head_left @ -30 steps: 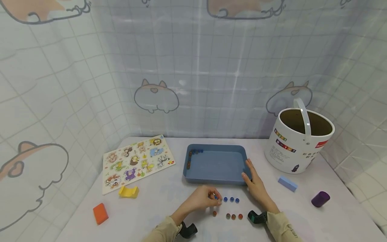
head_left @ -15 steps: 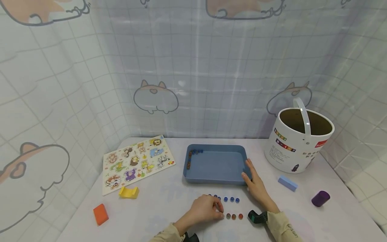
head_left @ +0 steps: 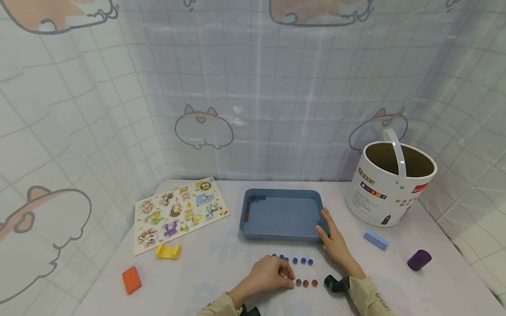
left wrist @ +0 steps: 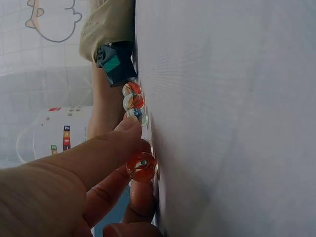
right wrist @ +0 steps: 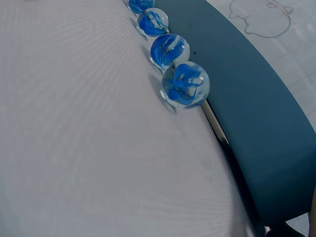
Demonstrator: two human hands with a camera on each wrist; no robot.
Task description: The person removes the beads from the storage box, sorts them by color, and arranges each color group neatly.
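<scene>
In the head view my left hand (head_left: 269, 274) bends low over the table, fingers curled, at the left end of a row of red marbles (head_left: 305, 283). The left wrist view shows an orange marble (left wrist: 142, 166) between the thumb and curled fingers. There the thumb tip touches or overlaps a clear marble (left wrist: 143, 117); contact cannot be told. My right hand (head_left: 336, 243) lies with extended fingers along the right side of the blue tray (head_left: 290, 237). Blue marbles (head_left: 303, 260) form a row before the tray, also blue marbles (right wrist: 186, 85) in the right wrist view.
Several marbles (head_left: 247, 210) line the tray's left and back sides. An animal puzzle board (head_left: 179, 213), yellow block (head_left: 168, 252) and orange block (head_left: 131, 280) lie left. A white bucket (head_left: 379, 188), light blue block (head_left: 376, 240) and purple cylinder (head_left: 419, 260) stand or lie right.
My left hand has come from the blue row down to the red row, then shifted slightly right. It now covers the red marble that lay apart. The right hand has stayed at the tray.
</scene>
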